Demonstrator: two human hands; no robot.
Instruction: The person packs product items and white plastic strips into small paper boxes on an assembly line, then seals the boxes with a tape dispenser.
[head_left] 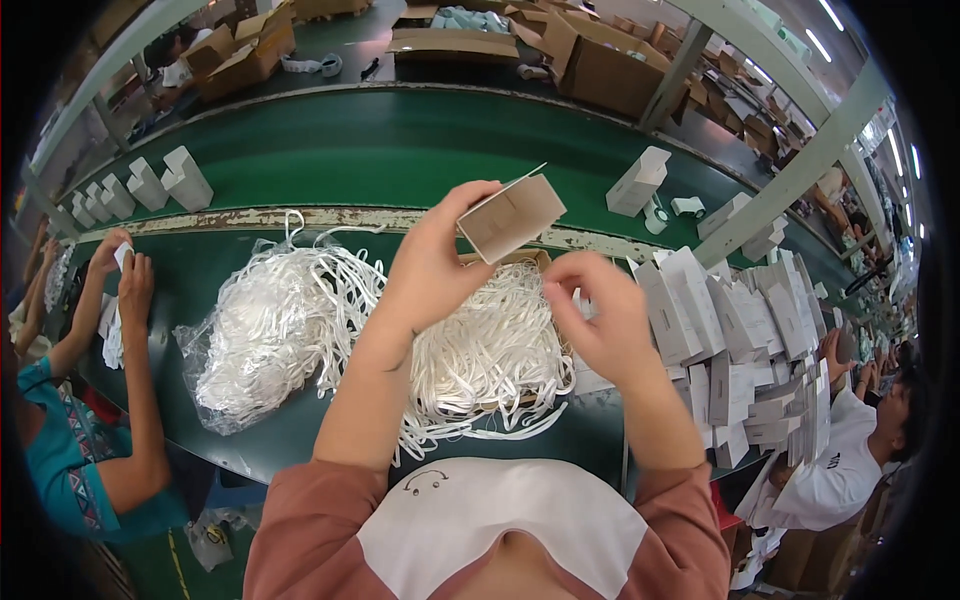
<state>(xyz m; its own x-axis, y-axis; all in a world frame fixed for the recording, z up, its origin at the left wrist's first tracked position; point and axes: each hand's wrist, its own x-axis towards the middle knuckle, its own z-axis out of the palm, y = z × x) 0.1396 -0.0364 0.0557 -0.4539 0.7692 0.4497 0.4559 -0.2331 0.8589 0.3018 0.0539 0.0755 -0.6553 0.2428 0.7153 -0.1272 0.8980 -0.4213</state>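
Note:
My left hand (430,262) is closed around a small white carton (513,220), raised above the table. The carton's open end faces me, showing a bare grey-brown inside, and a flap stands up at its top edge. To the right of the carton is my right hand (603,312), fingers loosely bent and apart, with nothing visible in them. Below both hands a shallow cardboard box (548,262) is heaped with white cords (480,350), some spilling over its near side. Left of it lies a clear plastic bag (262,350) stuffed with more white cords.
Many white cartons (735,320) are piled to the right. Beyond the table runs a green conveyor belt (400,150) carrying upright cartons (187,180) at left and another carton (638,182) at right. Co-workers sit on both sides; one person's hands (133,280) hold something white.

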